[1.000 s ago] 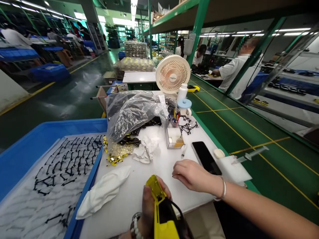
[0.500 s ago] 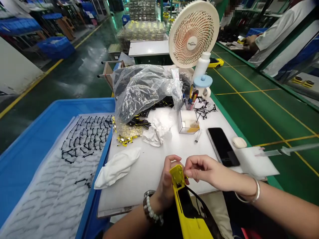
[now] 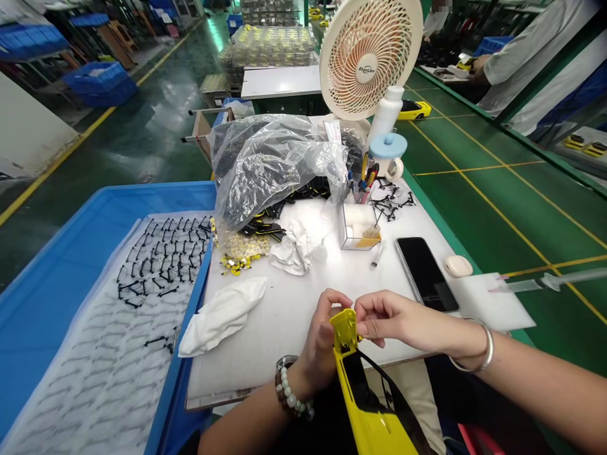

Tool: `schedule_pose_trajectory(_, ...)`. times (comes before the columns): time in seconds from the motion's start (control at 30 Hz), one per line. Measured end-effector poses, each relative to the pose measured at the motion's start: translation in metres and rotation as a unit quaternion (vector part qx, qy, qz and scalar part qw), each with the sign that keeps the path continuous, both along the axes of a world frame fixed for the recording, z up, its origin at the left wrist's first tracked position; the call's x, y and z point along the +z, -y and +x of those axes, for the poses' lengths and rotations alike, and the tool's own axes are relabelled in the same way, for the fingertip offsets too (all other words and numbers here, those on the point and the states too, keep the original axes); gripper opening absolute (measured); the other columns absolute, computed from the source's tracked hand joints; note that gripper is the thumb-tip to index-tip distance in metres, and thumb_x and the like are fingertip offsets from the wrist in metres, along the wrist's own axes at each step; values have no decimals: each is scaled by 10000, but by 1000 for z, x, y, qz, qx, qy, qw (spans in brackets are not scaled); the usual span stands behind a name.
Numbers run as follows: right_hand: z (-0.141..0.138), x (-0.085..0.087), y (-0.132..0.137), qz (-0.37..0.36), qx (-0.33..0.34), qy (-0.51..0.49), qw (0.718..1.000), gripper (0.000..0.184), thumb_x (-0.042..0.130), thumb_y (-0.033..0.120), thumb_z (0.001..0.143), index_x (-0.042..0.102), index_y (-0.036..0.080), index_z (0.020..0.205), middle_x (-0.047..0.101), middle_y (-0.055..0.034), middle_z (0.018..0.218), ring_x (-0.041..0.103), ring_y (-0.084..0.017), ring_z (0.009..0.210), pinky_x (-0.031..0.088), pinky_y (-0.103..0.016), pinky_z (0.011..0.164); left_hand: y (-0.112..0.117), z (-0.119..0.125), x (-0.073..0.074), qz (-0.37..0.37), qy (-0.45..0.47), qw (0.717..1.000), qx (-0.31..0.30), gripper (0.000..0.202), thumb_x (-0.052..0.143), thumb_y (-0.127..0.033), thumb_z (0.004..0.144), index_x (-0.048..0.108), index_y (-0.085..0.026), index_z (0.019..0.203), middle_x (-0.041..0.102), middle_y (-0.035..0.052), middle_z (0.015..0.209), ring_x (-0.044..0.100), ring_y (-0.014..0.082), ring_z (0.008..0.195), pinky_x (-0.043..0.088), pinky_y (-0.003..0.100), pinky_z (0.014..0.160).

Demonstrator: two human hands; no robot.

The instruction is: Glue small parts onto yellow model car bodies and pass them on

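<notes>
A yellow model car (image 3: 379,433) is held at the front edge of the table, its dark windows showing and its near part running out of the bottom of the view. At its far end a yellow lid (image 3: 344,327) stands raised. My left hand (image 3: 323,338) is closed around that end from the left, its fingers behind the lid. My right hand (image 3: 396,322) pinches at the lid's right edge, thumb and fingertips together. Whatever lies between those fingertips is too small or hidden to name.
On the table are a phone (image 3: 427,273), an earbud case (image 3: 458,266), a syringe (image 3: 550,282), crumpled tissue (image 3: 298,249), a plastic bag (image 3: 279,164) over black parts, and a pen box (image 3: 359,235). A blue tray (image 3: 111,208) of small black parts lies left; a fan (image 3: 367,60) stands behind.
The view has shifted slightly. Both hands and the car sit a little further right in the picture. My right fingertips stay at the lid's edge, and the lid remains raised.
</notes>
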State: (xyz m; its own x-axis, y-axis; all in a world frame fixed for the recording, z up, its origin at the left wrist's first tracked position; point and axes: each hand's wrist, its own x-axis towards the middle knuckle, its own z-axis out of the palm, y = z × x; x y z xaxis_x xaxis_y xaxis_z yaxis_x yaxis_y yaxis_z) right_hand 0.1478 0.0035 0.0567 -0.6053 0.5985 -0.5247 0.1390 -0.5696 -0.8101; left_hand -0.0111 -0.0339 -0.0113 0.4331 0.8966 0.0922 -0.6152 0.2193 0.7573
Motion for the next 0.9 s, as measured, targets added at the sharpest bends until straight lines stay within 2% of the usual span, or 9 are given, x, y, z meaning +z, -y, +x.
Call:
schedule_pose_trajectory(0.23, -4, -3, 6, -43, -28, -17, 999, 444, 794, 504, 684, 526, 151, 668, 489, 54, 550, 426, -69, 472, 292, -227, 492, -1, 4, 9, -14, 26, 1000, 6, 561, 468, -746, 839, 488, -223, 1040, 608, -12, 830, 643, 146, 557, 517, 288, 564)
schedule_pose_trajectory(0.37, -8, -6, 16, -48, -51, -37, 997, 477, 777, 535, 709, 476, 166, 683, 483, 66, 528, 435, -62, 443, 290, -210, 467, 0, 5, 8, 3, 38, 999, 9, 550, 423, -738, 863, 494, -223, 1041, 611, -9, 789, 649, 161, 575, 484, 250, 508)
schedule_pose_trajectory(0.47, -8, -9, 24, -28, -71, -54, 996, 440, 737, 531, 773, 479, 176, 735, 495, 69, 509, 417, -61, 419, 268, -209, 449, 2, 2, 8, 38, -21, 996, 75, 463, 404, -661, 919, 526, -220, 988, 583, 4, 798, 582, 141, 633, 422, 231, 523)
schedule_pose_trajectory(0.53, -4, -12, 30, 24, -83, -34, 996, 394, 684, 535, 830, 517, 179, 803, 522, 54, 545, 415, -71, 437, 277, -222, 452, 4, -1, 8, 80, -74, 984, 142, 353, 393, -550, 976, 536, -230, 939, 563, 7, 813, 524, 146, 711, 407, 242, 575)
schedule_pose_trajectory(0.6, 4, -14, 36, 136, -84, 26, 987, 332, 621, 514, 891, 561, 188, 907, 586, 10, 654, 477, -105, 533, 340, -250, 507, 7, -5, 8, 133, -116, 969, 171, 291, 351, -451, 1016, 540, -247, 932, 558, 12, 781, 482, 178, 818, 416, 278, 674)
schedule_pose_trajectory(0.67, 14, -16, 40, 266, -96, 94, 955, 273, 557, 470, 944, 568, 209, 1021, 602, -23, 755, 517, -144, 649, 389, -285, 586, 10, -9, 6, 187, -136, 961, 152, 277, 319, -417, 1026, 546, -266, 978, 548, 24, 763, 460, 213, 906, 422, 347, 785)
schedule_pose_trajectory(0.73, 22, -17, 41, 349, -95, 136, 922, 217, 485, 432, 985, 546, 225, 1006, 551, -17, 744, 499, -158, 676, 392, -299, 615, 12, -11, 4, 237, -139, 954, 123, 253, 345, -429, 1013, 548, -283, 1048, 519, 36, 842, 471, 230, 928, 425, 417, 843)
schedule_pose_trajectory(0.8, 27, -15, 39, 381, -45, 147, 912, 236, 416, 402, 1012, 504, 225, 883, 488, -3, 718, 456, -149, 647, 368, -294, 596, 13, -12, 1, 284, -132, 943, 110, 247, 380, -444, 995, 544, -298, 1107, 453, 42, 938, 495, 223, 917, 448, 433, 833)
schedule_pose_trajectory(0.9, 27, -8, 32, 423, 88, 127, 893, 310, 335, 351, 1033, 438, 212, 776, 458, 0, 722, 435, -143, 665, 352, -293, 621, 12, -11, -1, 319, -129, 932, 115, 258, 393, -455, 987, 539, -309, 1141, 382, 38, 974, 491, 205, 908, 472, 393, 787)
